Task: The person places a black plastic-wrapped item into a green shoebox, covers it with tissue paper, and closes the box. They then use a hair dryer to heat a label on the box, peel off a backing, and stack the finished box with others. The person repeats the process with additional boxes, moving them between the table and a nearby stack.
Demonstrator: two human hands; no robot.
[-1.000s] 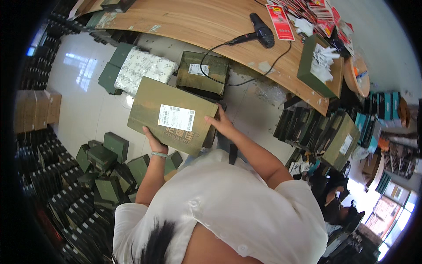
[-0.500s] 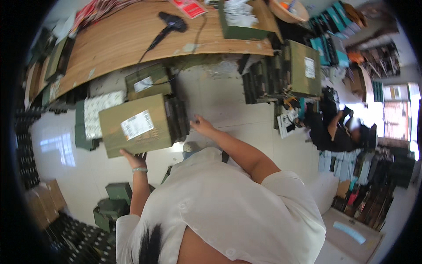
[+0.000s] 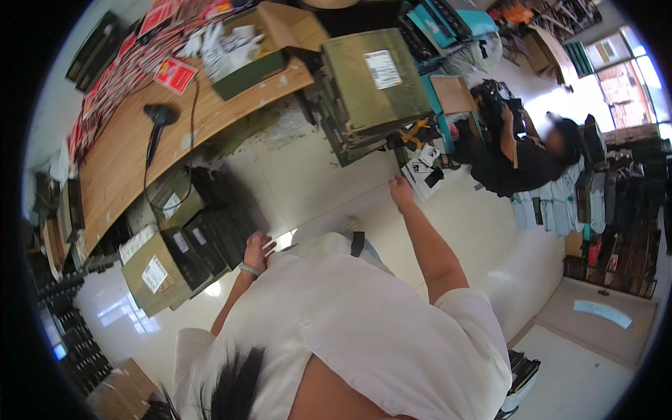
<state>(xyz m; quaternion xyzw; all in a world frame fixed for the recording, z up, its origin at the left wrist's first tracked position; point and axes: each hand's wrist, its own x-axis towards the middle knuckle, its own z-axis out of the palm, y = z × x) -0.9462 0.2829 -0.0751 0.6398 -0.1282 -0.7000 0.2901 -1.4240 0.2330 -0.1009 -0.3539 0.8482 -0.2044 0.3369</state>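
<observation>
Olive-green rectangular cardboard box with white label (image 3: pixel 155 274) at far left, dark boxes with pale labels (image 3: pixel 213 248) just right of it. Long axis hard to judge, rim distortion. Left hand (image 3: pixel 256 253) nearer: box lies to its left, apart; fingers loosely spread, nothing held. Right hand (image 3: pixel 401 194) well apart, loosely curled, can't tell if holding anything; flat white items (image 3: pixel 417 185) just right.
</observation>
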